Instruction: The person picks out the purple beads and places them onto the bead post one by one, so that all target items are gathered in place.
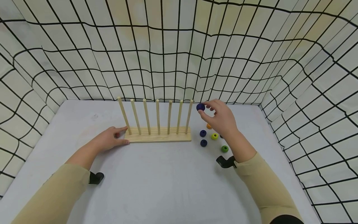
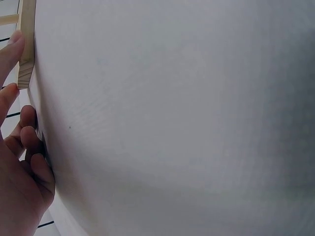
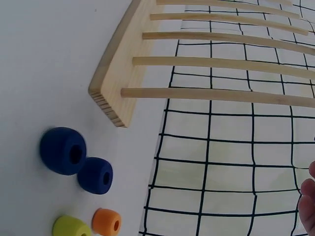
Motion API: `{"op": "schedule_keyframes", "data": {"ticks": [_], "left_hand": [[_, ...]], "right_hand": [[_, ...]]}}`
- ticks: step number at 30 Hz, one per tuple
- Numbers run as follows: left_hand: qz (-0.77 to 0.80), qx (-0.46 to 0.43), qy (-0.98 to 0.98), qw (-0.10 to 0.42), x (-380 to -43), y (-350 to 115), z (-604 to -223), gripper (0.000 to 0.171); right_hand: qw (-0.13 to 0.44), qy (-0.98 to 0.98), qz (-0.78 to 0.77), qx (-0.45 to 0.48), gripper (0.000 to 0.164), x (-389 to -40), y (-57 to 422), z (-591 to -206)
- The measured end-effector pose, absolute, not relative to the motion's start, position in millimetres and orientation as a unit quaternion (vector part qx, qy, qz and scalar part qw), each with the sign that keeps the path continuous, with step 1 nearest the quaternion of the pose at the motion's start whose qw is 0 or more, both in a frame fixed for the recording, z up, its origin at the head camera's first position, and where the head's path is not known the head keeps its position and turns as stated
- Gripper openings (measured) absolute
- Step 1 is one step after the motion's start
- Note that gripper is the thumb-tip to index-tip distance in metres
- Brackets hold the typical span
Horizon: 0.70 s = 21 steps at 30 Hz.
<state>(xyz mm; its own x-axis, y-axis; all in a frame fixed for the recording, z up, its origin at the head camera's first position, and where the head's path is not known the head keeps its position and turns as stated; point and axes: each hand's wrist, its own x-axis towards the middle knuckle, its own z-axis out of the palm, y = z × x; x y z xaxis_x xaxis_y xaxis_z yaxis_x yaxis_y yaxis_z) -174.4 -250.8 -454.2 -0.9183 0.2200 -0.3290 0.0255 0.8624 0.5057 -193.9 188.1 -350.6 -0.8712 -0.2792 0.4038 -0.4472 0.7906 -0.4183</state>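
A wooden peg stand (image 1: 159, 138) with a row of several upright pegs rests on the table. At its left end, my left hand (image 1: 107, 138) grips the base between thumb and forefinger; the left wrist view shows the other fingers curled beside that end. My right hand (image 1: 221, 116) pinches a dark blue bead (image 1: 200, 107) between thumb and fingertips, in the air just right of the top of the rightmost peg (image 1: 189, 116). The bead is apart from the peg. In the right wrist view only some fingertips (image 3: 308, 201) show, and the held bead is out of sight.
Right of the stand lie two dark blue beads (image 3: 63, 151), a yellow-green bead (image 1: 214, 136), an orange bead (image 3: 106, 221) and a green bead (image 1: 224, 149). Another bead is mostly hidden by the right wrist. Black netting (image 1: 176, 62) over white walls surrounds the white table (image 1: 167, 180).
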Motion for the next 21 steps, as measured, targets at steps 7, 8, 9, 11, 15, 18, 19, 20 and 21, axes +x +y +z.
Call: {"op": "schedule_keyframes", "data": {"ticks": [7, 8, 9, 11, 15, 18, 19, 20, 21], "left_hand": [[0.254, 0.065, 0.946, 0.191, -173, -249, -454, 0.091], [0.254, 0.064, 0.946, 0.192, -173, -249, -454, 0.091], [0.254, 0.064, 0.946, 0.193, -173, -249, -454, 0.091], [0.254, 0.064, 0.946, 0.193, -173, -249, -454, 0.09], [0.254, 0.065, 0.946, 0.191, -174, -250, -456, 0.091], [0.253, 0.066, 0.946, 0.192, -175, -250, -457, 0.092], [0.253, 0.067, 0.946, 0.192, -175, -251, -457, 0.093], [0.252, 0.067, 0.946, 0.193, -175, -251, -457, 0.093], [0.252, 0.067, 0.946, 0.193, -175, -251, -457, 0.094]], "right_hand": [[0.175, -0.924, 0.272, 0.203, 0.039, -197, 181, -339], [0.179, -0.922, 0.274, 0.205, 0.039, -198, 180, -337], [0.182, -0.92, 0.277, 0.208, 0.038, -199, 179, -336], [0.187, -0.917, 0.282, 0.212, 0.037, -199, 177, -333], [0.19, -0.913, 0.29, 0.215, 0.037, -200, 172, -330], [0.187, -0.914, 0.292, 0.212, 0.037, -201, 170, -329], [0.185, -0.914, 0.293, 0.21, 0.037, -201, 169, -329], [0.185, -0.915, 0.293, 0.209, 0.037, -201, 169, -330], [0.184, -0.915, 0.293, 0.208, 0.037, -202, 168, -330]]}}
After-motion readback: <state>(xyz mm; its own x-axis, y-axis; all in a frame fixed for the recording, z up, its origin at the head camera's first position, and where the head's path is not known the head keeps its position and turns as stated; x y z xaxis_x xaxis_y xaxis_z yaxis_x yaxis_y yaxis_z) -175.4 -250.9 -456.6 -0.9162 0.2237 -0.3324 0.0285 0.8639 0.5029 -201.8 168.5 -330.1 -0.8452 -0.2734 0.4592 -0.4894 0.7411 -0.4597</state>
